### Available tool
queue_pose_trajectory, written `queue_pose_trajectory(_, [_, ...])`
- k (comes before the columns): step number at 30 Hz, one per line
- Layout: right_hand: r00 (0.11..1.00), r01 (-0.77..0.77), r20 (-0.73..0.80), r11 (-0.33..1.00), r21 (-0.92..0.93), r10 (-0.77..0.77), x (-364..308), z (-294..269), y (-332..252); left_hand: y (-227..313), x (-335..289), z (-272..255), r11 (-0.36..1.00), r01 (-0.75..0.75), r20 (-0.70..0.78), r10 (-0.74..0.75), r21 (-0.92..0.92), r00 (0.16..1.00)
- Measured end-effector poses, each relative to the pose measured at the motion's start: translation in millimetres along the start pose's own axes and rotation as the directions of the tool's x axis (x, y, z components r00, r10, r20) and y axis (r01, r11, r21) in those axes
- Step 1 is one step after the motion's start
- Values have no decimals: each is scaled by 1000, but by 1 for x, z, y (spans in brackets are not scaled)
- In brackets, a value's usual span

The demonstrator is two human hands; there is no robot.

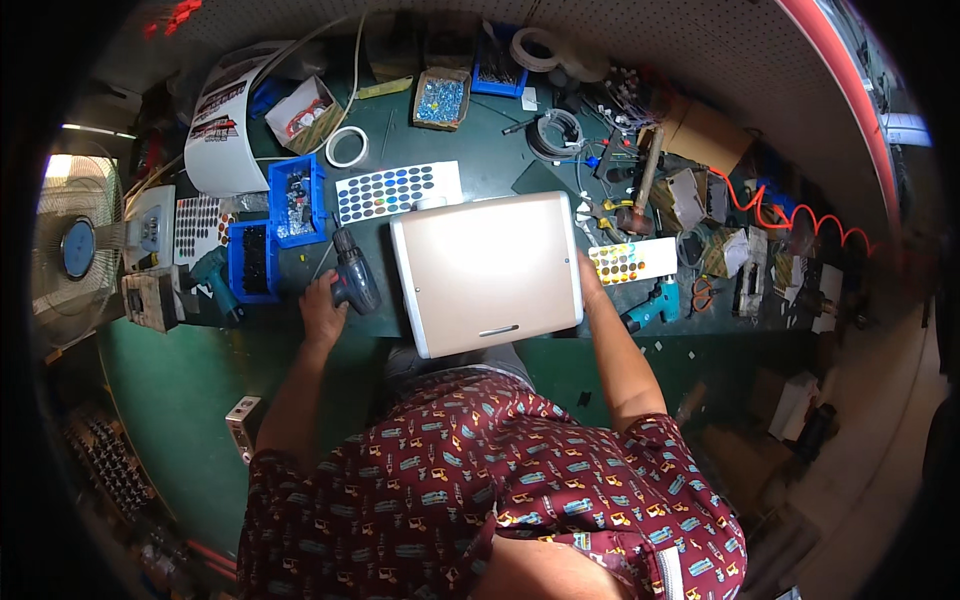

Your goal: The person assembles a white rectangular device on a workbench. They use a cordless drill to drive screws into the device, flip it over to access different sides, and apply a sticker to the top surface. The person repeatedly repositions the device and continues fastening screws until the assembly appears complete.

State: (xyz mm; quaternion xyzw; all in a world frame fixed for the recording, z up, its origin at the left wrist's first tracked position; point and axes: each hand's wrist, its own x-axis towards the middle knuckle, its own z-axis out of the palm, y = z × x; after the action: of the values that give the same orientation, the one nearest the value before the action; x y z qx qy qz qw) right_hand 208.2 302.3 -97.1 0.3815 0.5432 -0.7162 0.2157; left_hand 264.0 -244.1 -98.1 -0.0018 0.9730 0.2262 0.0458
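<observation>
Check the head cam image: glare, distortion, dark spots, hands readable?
Head view: strong glare whitens the upper middle of the beige case; head view: fisheye bows the red strip at upper right, corners go black; head view: bright patch behind the fan, dim floor lower right; head view: left hand readable, right hand partly hidden by the case.

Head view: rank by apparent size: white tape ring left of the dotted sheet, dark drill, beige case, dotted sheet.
1. Beige case, clearly largest
2. Dotted sheet
3. Dark drill
4. White tape ring

Apparent size only.
</observation>
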Motion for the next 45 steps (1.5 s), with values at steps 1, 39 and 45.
queue_pose_trajectory(1, [999,-16,-37,1000,-20,16,-5,4,-3,3,-1,-7,999,50,45,-50,-13,998])
queue_pose_trajectory(39, [837,334,-351,900,-279,-419,-21,-59,25,-109,127,-81,613,120,-342,-581,-781,739])
queue_pose_trajectory(45, [493,399,-574,757,-518,-653,-131,-63,67,-167,246,-137,668,300,-262,-605,-681,752])
